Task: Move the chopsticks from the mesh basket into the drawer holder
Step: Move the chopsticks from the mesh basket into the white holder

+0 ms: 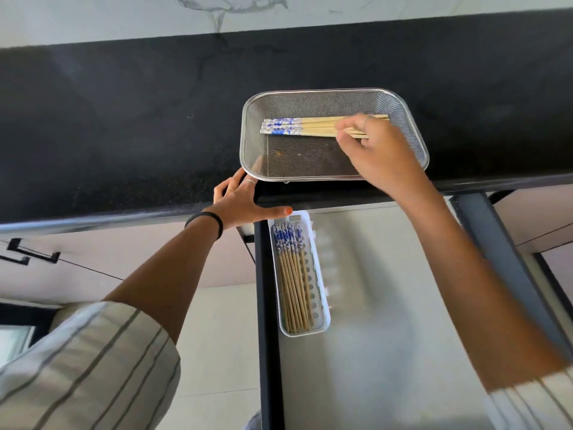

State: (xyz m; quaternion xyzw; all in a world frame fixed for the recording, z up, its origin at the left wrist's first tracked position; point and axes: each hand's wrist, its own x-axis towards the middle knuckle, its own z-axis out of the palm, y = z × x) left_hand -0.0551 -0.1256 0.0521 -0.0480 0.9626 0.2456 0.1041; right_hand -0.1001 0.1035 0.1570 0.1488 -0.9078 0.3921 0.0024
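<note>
Right hand: the right hand [376, 150] reaches into the mesh basket [403, 107], fingertips pinching the bare wooden ends of the chopsticks in the basket [297, 127].
Left hand: the left hand [243, 201] lies flat with fingers spread on the black counter [124, 119], touching the basket's near left corner.
Basket count: roughly four or five chopsticks; blur prevents an exact count.
Holder: one white drawer holder [321, 305] inside the open drawer [387, 305].
Holder contents: a bundle of chopsticks in the holder [293, 280], about eight, blue-patterned ends toward the counter.
</note>
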